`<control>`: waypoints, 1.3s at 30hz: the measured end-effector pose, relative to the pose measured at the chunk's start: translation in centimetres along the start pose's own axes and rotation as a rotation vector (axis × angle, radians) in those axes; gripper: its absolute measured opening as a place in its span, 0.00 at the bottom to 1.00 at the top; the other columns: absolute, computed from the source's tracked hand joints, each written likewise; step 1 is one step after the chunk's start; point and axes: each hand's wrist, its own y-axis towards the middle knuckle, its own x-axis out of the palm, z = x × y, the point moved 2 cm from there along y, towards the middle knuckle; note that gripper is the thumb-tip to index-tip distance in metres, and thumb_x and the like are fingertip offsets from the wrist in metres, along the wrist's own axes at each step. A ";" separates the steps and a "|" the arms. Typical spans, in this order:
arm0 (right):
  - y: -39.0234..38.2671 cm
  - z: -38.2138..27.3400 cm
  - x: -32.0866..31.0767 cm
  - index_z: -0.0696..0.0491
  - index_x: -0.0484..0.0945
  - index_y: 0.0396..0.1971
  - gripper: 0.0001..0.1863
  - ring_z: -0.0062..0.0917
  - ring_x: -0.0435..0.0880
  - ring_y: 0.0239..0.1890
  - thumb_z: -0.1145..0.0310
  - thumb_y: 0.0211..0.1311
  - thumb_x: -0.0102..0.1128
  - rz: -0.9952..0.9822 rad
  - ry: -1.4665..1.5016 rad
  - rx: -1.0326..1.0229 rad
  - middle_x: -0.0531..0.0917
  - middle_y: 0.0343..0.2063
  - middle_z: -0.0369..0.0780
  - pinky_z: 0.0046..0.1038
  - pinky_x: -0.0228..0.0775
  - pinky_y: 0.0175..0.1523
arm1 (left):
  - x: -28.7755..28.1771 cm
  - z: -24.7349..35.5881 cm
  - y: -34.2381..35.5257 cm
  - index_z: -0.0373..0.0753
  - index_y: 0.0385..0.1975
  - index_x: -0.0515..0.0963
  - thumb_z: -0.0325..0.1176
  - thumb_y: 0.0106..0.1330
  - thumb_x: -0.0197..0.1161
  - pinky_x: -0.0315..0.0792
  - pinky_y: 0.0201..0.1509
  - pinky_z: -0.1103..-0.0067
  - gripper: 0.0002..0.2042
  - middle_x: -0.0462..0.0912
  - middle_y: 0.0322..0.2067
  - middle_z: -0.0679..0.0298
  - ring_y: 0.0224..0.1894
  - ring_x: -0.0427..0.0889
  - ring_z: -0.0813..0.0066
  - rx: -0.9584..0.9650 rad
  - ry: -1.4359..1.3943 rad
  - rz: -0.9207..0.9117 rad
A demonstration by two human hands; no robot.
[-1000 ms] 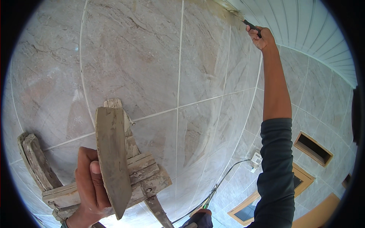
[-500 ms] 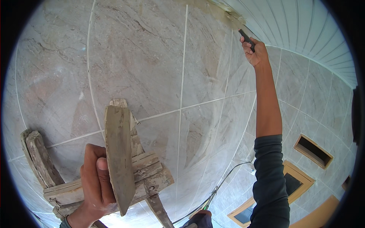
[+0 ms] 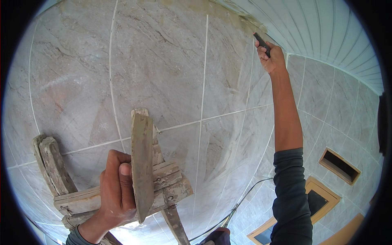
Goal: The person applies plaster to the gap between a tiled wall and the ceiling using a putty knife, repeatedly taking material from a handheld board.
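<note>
My left hand (image 3: 117, 185) is closed on a long flat trowel (image 3: 142, 163), its blade coated in beige, dried-looking paste. The blade stands nearly upright in front of a worn wooden ladder or trestle (image 3: 169, 196), hiding part of it. Up at the far right, my right hand (image 3: 271, 57) grips a black-handled tool (image 3: 262, 44) near the top of the tiled wall (image 3: 163, 73). The kind of blade on that tool cannot be made out. Rough, yellowish patches (image 3: 249, 22) run along the wall's upper edge, close to that hand.
White ribbed ceiling panels (image 3: 314, 32) meet the tiles at upper right. A dark cable (image 3: 245, 196) runs down the wall. Lower right are a wood-framed opening (image 3: 339, 165) and a wood-framed window (image 3: 322, 200). A dark object (image 3: 218, 237) shows at the bottom edge.
The view has shifted, so the wall and ladder sit further right. My right hand with its tool has moved slightly left along the wall. Both hands keep their grips.
</note>
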 end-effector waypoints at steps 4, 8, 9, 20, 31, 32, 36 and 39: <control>0.5 -1.3 -0.2 0.68 0.60 0.56 0.20 0.15 0.63 0.19 0.71 0.72 0.29 0.015 0.034 -0.017 0.75 0.31 0.47 0.14 0.53 0.16 | -0.1 -0.3 -0.3 0.32 0.34 0.65 0.37 0.74 0.37 0.62 0.23 0.72 0.14 0.70 0.16 0.57 0.17 0.69 0.70 -0.048 -0.053 -0.026; -3.1 -0.9 -1.4 0.69 0.64 0.51 0.18 0.16 0.66 0.21 0.72 0.71 0.32 -0.106 0.120 -0.051 0.76 0.31 0.47 0.13 0.57 0.17 | 0.2 -0.4 -0.2 0.32 0.34 0.65 0.36 0.74 0.37 0.62 0.23 0.72 0.14 0.69 0.16 0.56 0.17 0.69 0.69 -0.060 -0.118 -0.008; -4.8 -0.4 -1.0 0.69 0.64 0.51 0.18 0.16 0.66 0.21 0.72 0.71 0.32 -0.110 0.127 -0.046 0.76 0.31 0.47 0.13 0.57 0.17 | 0.1 0.0 -0.3 0.32 0.34 0.66 0.35 0.74 0.37 0.62 0.23 0.72 0.14 0.69 0.16 0.56 0.17 0.69 0.68 -0.052 -0.127 0.004; -28.2 5.5 5.6 0.60 0.69 0.56 0.23 0.15 0.72 0.27 0.61 0.67 0.54 -0.050 -0.128 -0.021 0.78 0.35 0.40 0.16 0.62 0.25 | -0.6 -0.5 -0.8 0.36 0.35 0.65 0.39 0.76 0.36 0.63 0.28 0.80 0.14 0.70 0.24 0.65 0.27 0.69 0.82 0.065 -0.165 0.019; -36.1 1.8 9.4 0.56 0.74 0.51 0.20 0.30 0.74 0.35 0.74 0.57 0.61 -0.313 -0.940 -0.778 0.74 0.42 0.44 0.25 0.69 0.34 | 4.9 2.4 -6.8 0.36 0.60 0.63 0.38 0.70 0.47 0.80 0.42 0.74 0.21 0.70 0.54 0.54 0.51 0.77 0.63 -0.783 -1.669 -0.241; -36.3 1.9 9.7 0.56 0.74 0.51 0.20 0.30 0.74 0.35 0.74 0.57 0.61 -0.304 -0.939 -0.781 0.74 0.42 0.44 0.25 0.69 0.34 | 5.5 3.3 -6.4 0.36 0.60 0.63 0.38 0.70 0.47 0.80 0.42 0.74 0.21 0.70 0.54 0.54 0.51 0.77 0.63 -0.783 -1.664 -0.249; -37.1 2.1 9.4 0.54 0.75 0.51 0.25 0.32 0.72 0.31 0.80 0.49 0.63 -0.377 -1.129 -0.740 0.73 0.39 0.43 0.28 0.68 0.31 | 6.6 4.4 -4.1 0.32 0.52 0.67 0.37 0.67 0.52 0.73 0.31 0.80 0.18 0.70 0.42 0.56 0.36 0.71 0.70 -0.726 -1.985 -0.305; -37.9 1.4 8.5 0.53 0.76 0.51 0.27 0.31 0.71 0.31 0.81 0.47 0.63 -0.387 -1.139 -0.683 0.73 0.38 0.42 0.28 0.67 0.30 | 6.8 4.5 -3.6 0.30 0.50 0.67 0.36 0.66 0.55 0.67 0.28 0.83 0.18 0.69 0.38 0.59 0.35 0.67 0.73 -0.689 -2.069 -0.334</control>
